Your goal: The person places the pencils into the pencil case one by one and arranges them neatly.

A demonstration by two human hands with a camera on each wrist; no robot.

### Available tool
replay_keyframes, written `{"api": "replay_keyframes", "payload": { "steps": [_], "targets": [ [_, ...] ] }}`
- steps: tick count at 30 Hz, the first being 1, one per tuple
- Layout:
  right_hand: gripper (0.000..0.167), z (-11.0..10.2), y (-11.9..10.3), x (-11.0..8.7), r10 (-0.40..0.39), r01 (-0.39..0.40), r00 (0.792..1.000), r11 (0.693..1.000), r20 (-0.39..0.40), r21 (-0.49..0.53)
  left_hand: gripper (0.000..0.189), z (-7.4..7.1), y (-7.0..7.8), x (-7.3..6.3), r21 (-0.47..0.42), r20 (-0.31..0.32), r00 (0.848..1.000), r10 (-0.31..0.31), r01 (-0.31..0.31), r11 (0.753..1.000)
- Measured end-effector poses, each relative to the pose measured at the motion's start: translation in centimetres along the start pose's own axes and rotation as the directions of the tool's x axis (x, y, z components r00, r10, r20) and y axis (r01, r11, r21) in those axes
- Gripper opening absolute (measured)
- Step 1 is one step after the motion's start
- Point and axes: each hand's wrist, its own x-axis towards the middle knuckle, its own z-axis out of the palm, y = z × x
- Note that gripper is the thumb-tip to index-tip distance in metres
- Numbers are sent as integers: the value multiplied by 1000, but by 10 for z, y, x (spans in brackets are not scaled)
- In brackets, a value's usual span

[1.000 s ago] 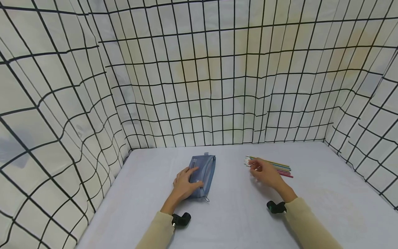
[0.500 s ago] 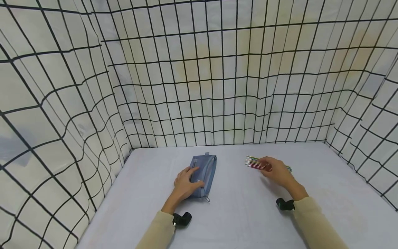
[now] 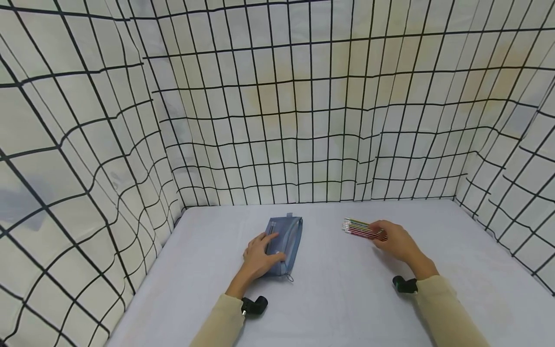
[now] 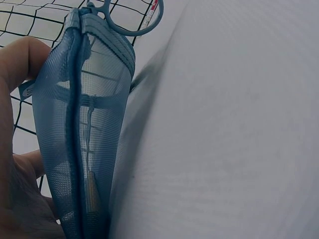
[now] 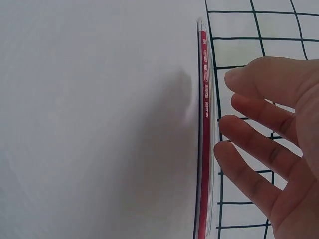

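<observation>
A blue mesh zip pencil case lies on the white table, with a dark, slim item visible through its mesh. My left hand rests on its left side, forefinger and thumb spread over it. Close up in the left wrist view, the mesh case has a zip and a ring at one end. Several coloured pencils lie side by side to the right. My right hand hovers over their right end, hiding it. In the right wrist view, a red pencil lies apart from the loosely bent fingers.
A white-covered table spreads between and in front of the hands. Black netting over white sheeting encloses the back and both sides. A small black camera is strapped to the left wrist, another camera to the right.
My right hand has slid rightward along the pencils, uncovering their left part and covering their right ends. My left hand and the pencil case stay in place.
</observation>
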Motion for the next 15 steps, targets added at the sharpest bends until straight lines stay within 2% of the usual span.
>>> {"api": "replay_keyframes", "payload": {
  "steps": [7,15],
  "targets": [
    [38,-3,5,-2,33,-32,999,998,31,-47,74,1,-1,0,6,-1,1000,-3,3,1000],
    [32,-4,7,-3,32,-28,998,996,47,-90,75,2,-1,2,14,-1,1000,-6,6,1000]
  ]
}}
